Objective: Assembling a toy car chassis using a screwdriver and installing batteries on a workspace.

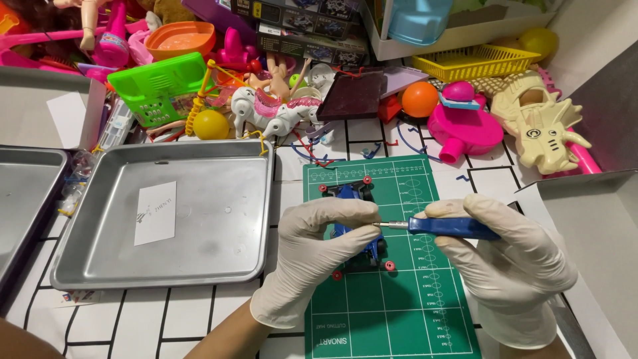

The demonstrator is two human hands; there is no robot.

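A small blue toy car (355, 199) with red wheels lies on a green cutting mat (405, 299). My left hand (312, 256), in a white glove, grips the car from the left and covers its middle. My right hand (512, 262), also gloved, holds a blue-handled screwdriver (445, 227) level, with its metal tip pointing left and touching the car beside my left fingers.
A steel tray (219, 199) holding a white paper slip lies left of the mat, with a second tray (26, 193) at the far left. Behind them are piled toys: a white horse (272, 110), an orange ball (420, 98), a pink toy (465, 129), a cream dinosaur (541, 123) and a yellow basket (475, 61).
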